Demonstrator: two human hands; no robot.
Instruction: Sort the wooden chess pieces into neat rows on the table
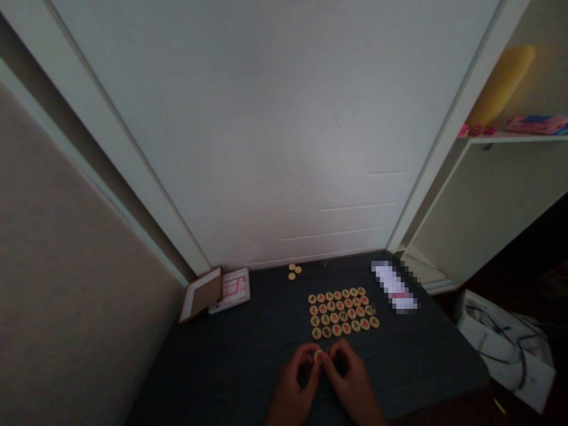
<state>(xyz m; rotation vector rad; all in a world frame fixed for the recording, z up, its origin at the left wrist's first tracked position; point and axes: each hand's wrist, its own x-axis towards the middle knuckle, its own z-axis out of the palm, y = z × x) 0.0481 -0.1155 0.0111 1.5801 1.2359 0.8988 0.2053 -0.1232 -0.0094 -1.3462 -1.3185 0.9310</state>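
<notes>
Between the fingertips of my two hands is a round xiangqi piece [318, 356] with a red mark on its face. My left hand [298, 378] pinches it from the left, thumb and forefinger closed on it. From the other side my right hand [347, 374] grips the same piece, fingers curled in. Just beyond the hands, several wooden pieces [340, 306] with red or dark characters lie face up in neat rows. Farther back, three blank-looking discs [291, 276] sit in a small cluster near the wall panel.
The dark table [213, 367] meets a white panel [266, 148] with embossed hearts. At the left back lie a brown-edged tray [189, 303] and a white box with red print [235, 289]. A blurred white item [394, 287] lies right. A white box with cables [510, 355] stands beyond the right edge.
</notes>
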